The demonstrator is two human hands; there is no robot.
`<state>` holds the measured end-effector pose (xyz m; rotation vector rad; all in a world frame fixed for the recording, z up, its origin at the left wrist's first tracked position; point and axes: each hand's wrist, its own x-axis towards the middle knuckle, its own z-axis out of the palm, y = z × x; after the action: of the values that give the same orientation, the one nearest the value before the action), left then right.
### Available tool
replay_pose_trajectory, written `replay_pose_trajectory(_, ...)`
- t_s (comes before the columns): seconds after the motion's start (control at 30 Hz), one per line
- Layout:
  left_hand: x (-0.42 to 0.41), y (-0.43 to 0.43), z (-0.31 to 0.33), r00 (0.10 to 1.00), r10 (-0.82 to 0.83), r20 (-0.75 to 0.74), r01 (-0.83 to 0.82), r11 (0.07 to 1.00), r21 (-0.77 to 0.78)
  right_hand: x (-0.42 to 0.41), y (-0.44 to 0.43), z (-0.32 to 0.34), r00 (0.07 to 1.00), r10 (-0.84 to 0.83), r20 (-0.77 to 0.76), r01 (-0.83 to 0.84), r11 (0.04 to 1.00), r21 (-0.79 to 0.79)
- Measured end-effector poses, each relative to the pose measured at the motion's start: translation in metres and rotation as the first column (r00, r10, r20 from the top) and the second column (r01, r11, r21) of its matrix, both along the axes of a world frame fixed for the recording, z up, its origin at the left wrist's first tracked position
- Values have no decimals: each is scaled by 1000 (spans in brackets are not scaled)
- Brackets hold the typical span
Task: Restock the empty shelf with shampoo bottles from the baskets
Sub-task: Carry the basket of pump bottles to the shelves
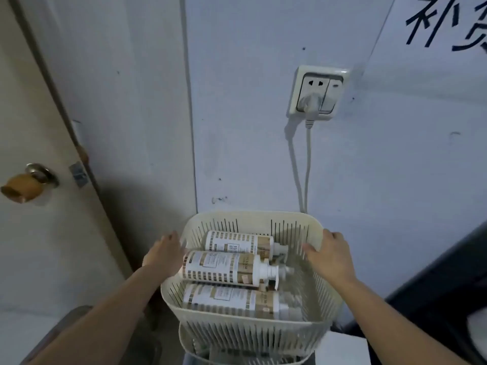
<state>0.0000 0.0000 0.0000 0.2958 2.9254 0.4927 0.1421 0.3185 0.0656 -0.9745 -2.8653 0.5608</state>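
A cream slatted plastic basket [253, 217] sits low in the middle of the head view. Three white shampoo bottles with brown-patterned labels and pump tops lie on their sides in it: the far bottle [238, 242], the middle bottle [224, 267] and the near bottle [229, 300]. My left hand [164, 255] grips the basket's left rim. My right hand [329, 252] grips the right rim, fingers curled over the edge. A second, similar basket [237, 351] shows underneath. No shelf is in view.
A white wall stands right behind the basket, with a socket and plug [317, 93] and a cable [307, 164] hanging down to the rim. A door with a brass knob [25, 187] is at left. A dark object [448, 285] fills the lower right.
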Motion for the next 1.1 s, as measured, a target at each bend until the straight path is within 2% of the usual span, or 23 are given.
replay_pose_trajectory(0.17,-12,2,-8,993,-10,121,-3,994,108,4,0,-9,995,-95,8,95,986,-137)
replay_pose_trajectory(0.3,-10,10,-6,996,6,91,-24,980,197,6,0,-11,991,-133,-29,126,977,-173)
replay_pose_trajectory(0.57,-8,13,-9,986,61,155,-114,927,356,18,3,-4,964,-257,-62,207,878,-432)
replay_pose_trajectory(0.8,6,15,3,968,65,243,-173,874,455,26,7,-10,954,-273,-121,200,885,-421)
replay_pose_trajectory(1.0,23,12,16,964,79,255,-201,842,500,37,-3,-2,878,-438,-193,250,764,-595)
replay_pose_trajectory(1.1,33,8,26,963,87,255,-212,830,517,45,-8,3,862,-455,-225,238,753,-613)
